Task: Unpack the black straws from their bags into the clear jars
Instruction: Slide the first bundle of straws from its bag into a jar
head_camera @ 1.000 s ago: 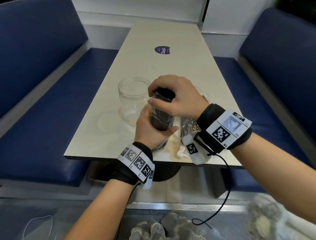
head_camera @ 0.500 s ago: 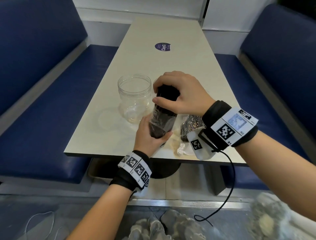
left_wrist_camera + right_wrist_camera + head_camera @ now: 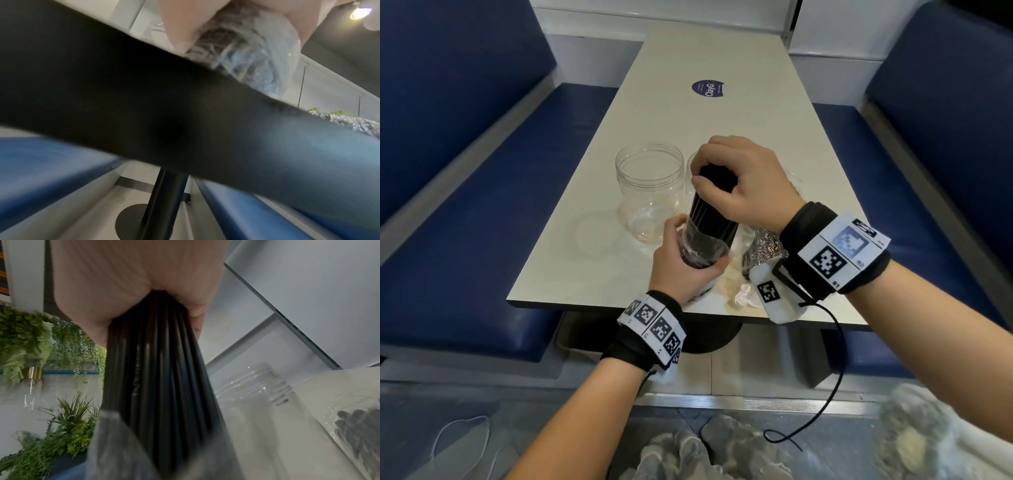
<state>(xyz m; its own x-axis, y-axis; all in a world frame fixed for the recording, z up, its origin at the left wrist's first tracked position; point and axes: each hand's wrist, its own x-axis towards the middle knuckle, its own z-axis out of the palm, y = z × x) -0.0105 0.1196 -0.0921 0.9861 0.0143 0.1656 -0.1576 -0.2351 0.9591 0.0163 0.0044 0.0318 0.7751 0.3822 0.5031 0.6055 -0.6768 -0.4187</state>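
Note:
A bundle of black straws [image 3: 709,216] stands upright over the near table edge, half out of its clear plastic bag [image 3: 697,251]. My right hand [image 3: 717,176] grips the top of the bundle; the right wrist view shows the straws [image 3: 156,386] fanning down from my palm into the bag. My left hand [image 3: 690,265] is wrapped round the bag's lower part, seen crumpled in the left wrist view as the bag [image 3: 236,53]. An empty clear jar [image 3: 649,195] stands just left of the bundle. A second jar [image 3: 257,386] behind the straws is mostly hidden.
Another bag of black straws [image 3: 762,250] lies on the table [image 3: 654,102] under my right wrist, beside crumpled plastic [image 3: 739,294]. A round purple sticker [image 3: 707,89] marks the far table. Blue benches [image 3: 482,205] flank both sides.
My right hand has lifted the straw bundle upward, so more bare straw shows above the bag. My left hand holds the bag down near the table edge.

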